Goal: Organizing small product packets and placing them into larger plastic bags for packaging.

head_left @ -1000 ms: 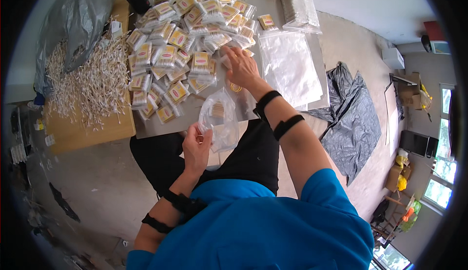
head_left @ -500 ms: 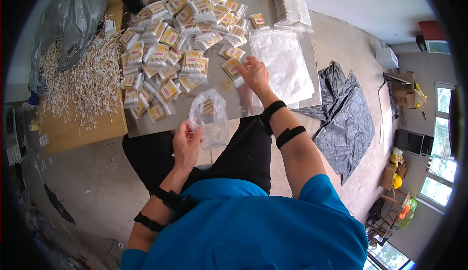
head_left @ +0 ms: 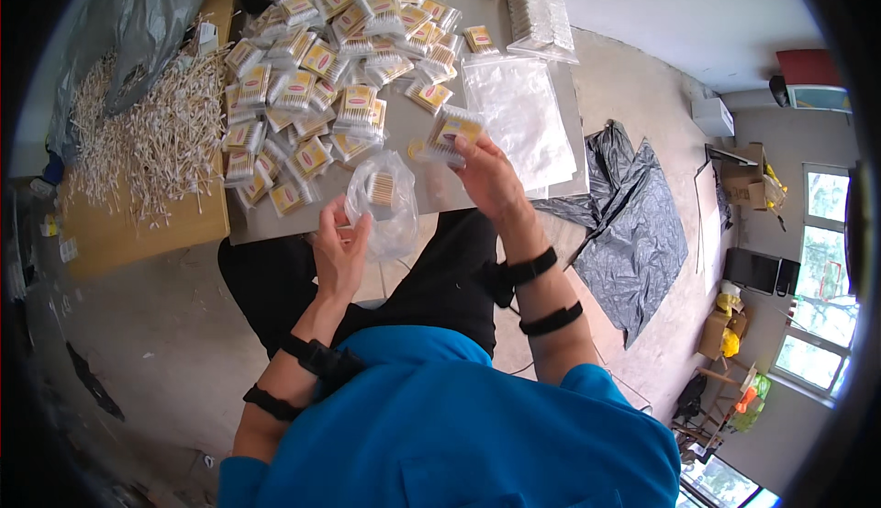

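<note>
The left hand point(head_left: 340, 256), raised palm-up over the lap, has its grip clenched on a clear, crinkled plastic bag point(head_left: 384, 203) that already holds one small yellow-labelled packet of cotton swabs point(head_left: 380, 189), its contents blurred. The right hand point(head_left: 486, 178) grasps one more such packet point(head_left: 451, 134) just above the grey table point(head_left: 431, 198), where the heaped packets point(head_left: 321, 77) overlap too much to count.

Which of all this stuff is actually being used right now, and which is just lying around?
In use:
left hand holding a clear bag
right hand holding a small packet
pile of packets
stack of clear bags

Lying about:
heap of loose sticks
black sheet on the floor
cardboard boxes
</note>
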`<act>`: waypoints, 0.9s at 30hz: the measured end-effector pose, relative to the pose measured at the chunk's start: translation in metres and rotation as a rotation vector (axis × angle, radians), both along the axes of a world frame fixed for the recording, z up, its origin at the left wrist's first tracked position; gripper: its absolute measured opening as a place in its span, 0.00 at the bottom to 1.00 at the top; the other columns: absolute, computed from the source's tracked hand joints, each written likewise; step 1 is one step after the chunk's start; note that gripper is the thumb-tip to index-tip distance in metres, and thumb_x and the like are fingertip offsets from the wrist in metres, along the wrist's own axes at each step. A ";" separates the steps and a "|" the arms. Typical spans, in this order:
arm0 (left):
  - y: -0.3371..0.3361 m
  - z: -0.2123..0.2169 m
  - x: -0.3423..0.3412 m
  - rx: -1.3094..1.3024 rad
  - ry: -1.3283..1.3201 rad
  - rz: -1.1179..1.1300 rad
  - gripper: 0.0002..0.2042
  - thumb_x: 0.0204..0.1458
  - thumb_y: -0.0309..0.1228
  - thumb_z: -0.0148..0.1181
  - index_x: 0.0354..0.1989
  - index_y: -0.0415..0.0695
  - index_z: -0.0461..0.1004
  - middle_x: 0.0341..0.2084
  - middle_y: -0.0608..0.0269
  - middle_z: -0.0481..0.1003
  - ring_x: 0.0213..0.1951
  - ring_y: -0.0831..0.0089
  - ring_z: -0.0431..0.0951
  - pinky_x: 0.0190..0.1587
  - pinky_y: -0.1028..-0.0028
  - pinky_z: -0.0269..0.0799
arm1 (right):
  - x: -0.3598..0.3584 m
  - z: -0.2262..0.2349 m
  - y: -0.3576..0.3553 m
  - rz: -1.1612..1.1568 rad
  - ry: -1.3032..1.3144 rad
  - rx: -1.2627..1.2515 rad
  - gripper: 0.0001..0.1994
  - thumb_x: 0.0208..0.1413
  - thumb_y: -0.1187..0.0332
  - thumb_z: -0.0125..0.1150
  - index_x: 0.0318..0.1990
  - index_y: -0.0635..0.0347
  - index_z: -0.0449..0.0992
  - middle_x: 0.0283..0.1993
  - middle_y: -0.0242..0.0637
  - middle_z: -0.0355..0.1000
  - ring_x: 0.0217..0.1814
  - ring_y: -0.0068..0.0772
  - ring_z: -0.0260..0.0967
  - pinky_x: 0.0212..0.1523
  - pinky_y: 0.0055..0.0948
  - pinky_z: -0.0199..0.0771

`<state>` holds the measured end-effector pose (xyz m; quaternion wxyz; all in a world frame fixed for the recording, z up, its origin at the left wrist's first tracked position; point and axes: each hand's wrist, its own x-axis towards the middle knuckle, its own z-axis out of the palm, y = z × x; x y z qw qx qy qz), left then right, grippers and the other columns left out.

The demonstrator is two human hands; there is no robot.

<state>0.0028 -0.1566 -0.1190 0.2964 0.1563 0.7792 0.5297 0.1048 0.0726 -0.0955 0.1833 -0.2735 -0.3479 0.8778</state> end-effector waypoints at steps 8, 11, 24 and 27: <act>-0.005 0.096 0.002 0.163 -0.444 -0.004 0.25 0.61 0.38 0.57 0.62 0.41 0.59 0.45 0.55 0.70 0.44 0.69 0.74 0.39 0.70 0.77 | 0.017 0.045 -0.064 0.137 0.192 0.456 0.13 0.51 0.82 0.63 0.44 0.60 0.76 0.55 0.38 0.72 0.57 0.30 0.69 0.60 0.33 0.67; -0.001 0.096 0.015 0.423 -0.971 0.008 0.23 0.62 0.40 0.55 0.60 0.41 0.61 0.49 0.59 0.71 0.46 0.71 0.76 0.46 0.66 0.77 | 0.018 0.053 -0.078 0.302 0.106 0.811 0.14 0.48 0.86 0.60 0.42 0.60 0.76 0.60 0.41 0.67 0.62 0.31 0.64 0.60 0.31 0.66; -0.003 0.088 0.021 0.360 -0.351 -0.015 0.16 0.61 0.29 0.56 0.55 0.36 0.67 0.46 0.59 0.73 0.48 0.78 0.73 0.51 0.75 0.70 | 0.017 0.087 -0.124 0.241 -0.350 1.238 0.37 0.48 0.66 0.71 0.64 0.67 0.58 0.56 0.55 0.67 0.53 0.53 0.70 0.53 0.39 0.72; -0.003 0.095 0.023 0.383 -0.300 0.047 0.16 0.62 0.36 0.56 0.50 0.37 0.70 0.38 0.62 0.75 0.40 0.78 0.74 0.45 0.75 0.71 | 0.004 0.090 -0.136 0.198 -0.441 1.249 0.36 0.47 0.67 0.70 0.63 0.67 0.60 0.55 0.55 0.68 0.55 0.54 0.71 0.52 0.38 0.73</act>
